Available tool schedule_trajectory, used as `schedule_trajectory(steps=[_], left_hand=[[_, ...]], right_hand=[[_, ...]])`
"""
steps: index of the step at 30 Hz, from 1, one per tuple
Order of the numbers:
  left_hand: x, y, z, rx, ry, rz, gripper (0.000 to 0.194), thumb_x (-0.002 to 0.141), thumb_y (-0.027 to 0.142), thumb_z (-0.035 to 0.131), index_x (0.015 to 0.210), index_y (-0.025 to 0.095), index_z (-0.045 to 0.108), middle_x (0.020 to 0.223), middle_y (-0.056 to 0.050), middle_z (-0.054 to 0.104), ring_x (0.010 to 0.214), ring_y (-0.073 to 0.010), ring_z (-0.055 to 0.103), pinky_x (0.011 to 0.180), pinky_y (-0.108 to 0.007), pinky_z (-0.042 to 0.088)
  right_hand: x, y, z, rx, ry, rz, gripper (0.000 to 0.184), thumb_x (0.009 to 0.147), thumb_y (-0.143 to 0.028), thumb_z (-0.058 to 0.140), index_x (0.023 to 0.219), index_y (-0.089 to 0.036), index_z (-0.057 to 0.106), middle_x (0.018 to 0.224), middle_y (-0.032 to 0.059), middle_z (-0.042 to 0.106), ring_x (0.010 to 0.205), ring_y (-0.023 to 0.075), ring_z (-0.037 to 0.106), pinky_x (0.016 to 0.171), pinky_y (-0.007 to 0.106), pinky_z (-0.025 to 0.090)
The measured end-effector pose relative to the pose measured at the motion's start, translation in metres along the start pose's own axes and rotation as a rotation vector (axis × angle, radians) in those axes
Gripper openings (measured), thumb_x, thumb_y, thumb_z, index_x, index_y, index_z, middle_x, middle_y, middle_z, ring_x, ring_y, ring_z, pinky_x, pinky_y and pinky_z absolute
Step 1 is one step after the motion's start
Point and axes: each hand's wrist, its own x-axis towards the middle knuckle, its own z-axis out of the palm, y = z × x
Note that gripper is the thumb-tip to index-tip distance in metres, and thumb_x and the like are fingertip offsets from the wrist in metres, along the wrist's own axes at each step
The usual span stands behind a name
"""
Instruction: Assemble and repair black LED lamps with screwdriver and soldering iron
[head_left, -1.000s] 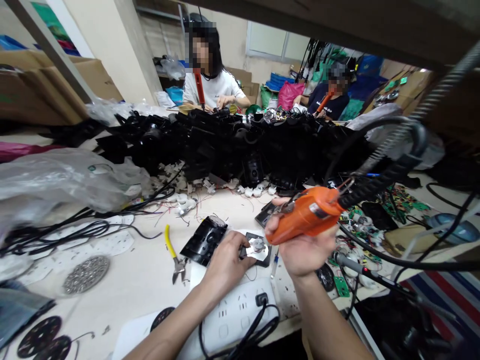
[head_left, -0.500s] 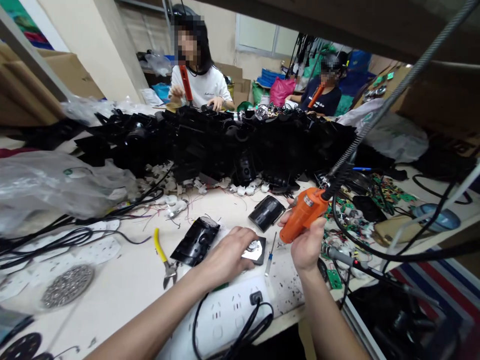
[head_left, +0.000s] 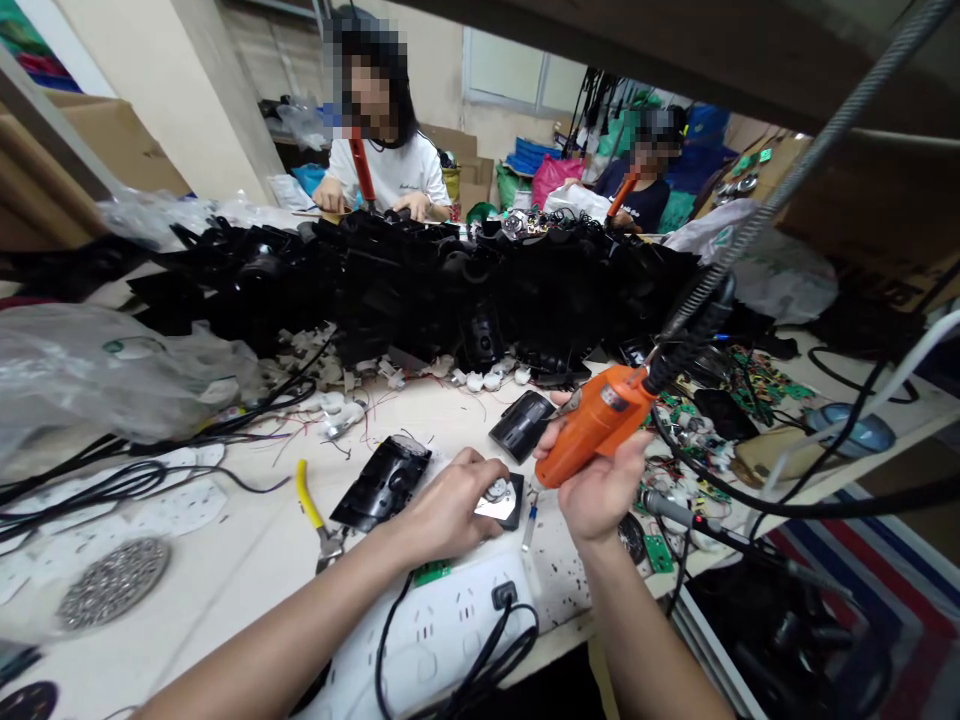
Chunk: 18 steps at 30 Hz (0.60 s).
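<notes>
My right hand [head_left: 600, 490] is wrapped round an orange electric screwdriver [head_left: 589, 425] that hangs from a coiled spring. The driver tilts, its lower end over the table close to a small black square part with a shiny silvery top [head_left: 511, 508]. My left hand [head_left: 456, 505] grips that part from its left side, thumb and fingers on its edges. A small blue-handled screwdriver [head_left: 529, 528] lies between my hands. Black curved plastic housings lie nearby, one [head_left: 386, 482] left of my left hand and another [head_left: 523, 425] beyond the square part.
Yellow-handled cutters [head_left: 315, 515] and a round heap of screws [head_left: 116, 582] lie leftward. A white power strip [head_left: 442, 630] is in front of me. Black housings [head_left: 420, 290] are piled across the table; circuit boards and wires [head_left: 686, 440] lie right. Two people work opposite.
My right hand has brought the orange screwdriver left and tilted it more, its lower end nearer the square part. My left hand still holds that part. The view has shifted slightly.
</notes>
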Motion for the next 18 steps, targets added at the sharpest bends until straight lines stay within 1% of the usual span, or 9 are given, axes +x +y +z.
schedule_trajectory(steps=[3,6,10,14,18], left_hand=[[0.002,-0.001,0.001,0.025,-0.005,0.026,0.051,0.071,0.028,0.078,0.117,0.02,0.058,0.101,-0.008,0.059,0.103,-0.0286,0.053,0.085,-0.036,0.047],[0.002,-0.002,0.0,0.036,-0.005,0.04,0.047,0.072,0.027,0.078,0.115,0.021,0.059,0.097,-0.007,0.06,0.103,-0.0282,0.053,0.085,-0.035,0.046],[0.0,-0.001,0.001,0.034,0.0,0.012,0.049,0.071,0.027,0.079,0.115,0.02,0.059,0.1,-0.008,0.06,0.103,-0.0275,0.054,0.086,-0.035,0.046],[0.001,-0.003,0.001,0.031,0.011,-0.026,0.053,0.068,0.029,0.081,0.116,0.02,0.059,0.104,-0.008,0.059,0.099,-0.0262,0.056,0.086,-0.035,0.047],[0.004,-0.007,0.0,0.019,0.01,0.071,0.048,0.068,0.031,0.081,0.11,0.023,0.06,0.096,-0.004,0.063,0.099,-0.026,0.055,0.083,-0.033,0.046]], right_hand=[[-0.007,0.001,0.006,0.056,-0.052,0.05,0.072,0.074,-0.084,0.045,0.094,-0.019,0.069,0.059,0.0013,0.061,0.048,0.017,0.054,0.046,0.03,0.047],[-0.012,0.002,0.009,0.093,-0.093,0.097,0.071,0.07,-0.085,0.05,0.093,-0.022,0.071,0.059,0.0016,0.061,0.049,0.018,0.054,0.047,0.032,0.049],[-0.014,0.002,0.007,0.092,-0.1,0.164,0.07,0.069,-0.085,0.049,0.091,-0.023,0.07,0.06,0.0019,0.061,0.049,0.0186,0.055,0.048,0.033,0.048],[-0.012,0.004,0.006,0.073,-0.101,0.175,0.072,0.07,-0.086,0.046,0.091,-0.021,0.07,0.058,0.0014,0.061,0.047,0.0179,0.054,0.046,0.031,0.046],[-0.012,0.005,0.007,0.062,-0.122,0.152,0.076,0.07,-0.087,0.045,0.092,-0.019,0.069,0.058,0.0012,0.061,0.049,0.0181,0.055,0.048,0.032,0.048]])
